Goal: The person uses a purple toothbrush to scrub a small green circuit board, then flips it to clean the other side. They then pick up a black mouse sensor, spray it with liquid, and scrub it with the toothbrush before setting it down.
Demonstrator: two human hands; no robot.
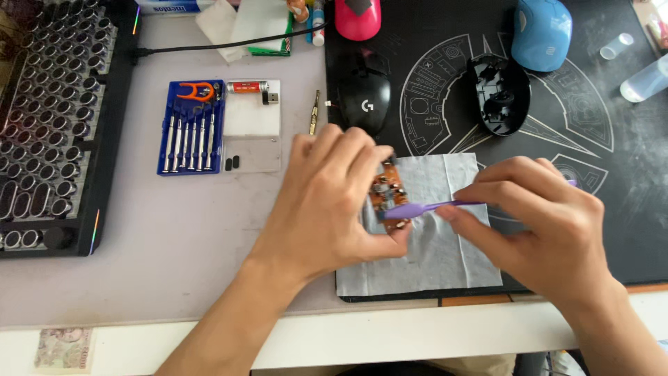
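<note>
My left hand [327, 202] grips a small brown circuit board [386, 191] and holds it over a grey cloth [431, 251]. My right hand [539, 223] holds a purple brush [431, 207] by its handle. The head of the brush rests on the lower edge of the board. Much of the board is hidden behind my left fingers.
A black mouse top [365, 101] and an open black mouse shell [499, 94] lie on the dark desk mat [612, 181]. A blue mouse [541, 31] and a pink one [358, 17] sit further back. A blue screwdriver set [191, 129], a keycap-less keyboard [49, 125] and a banknote [64, 348] are on the left.
</note>
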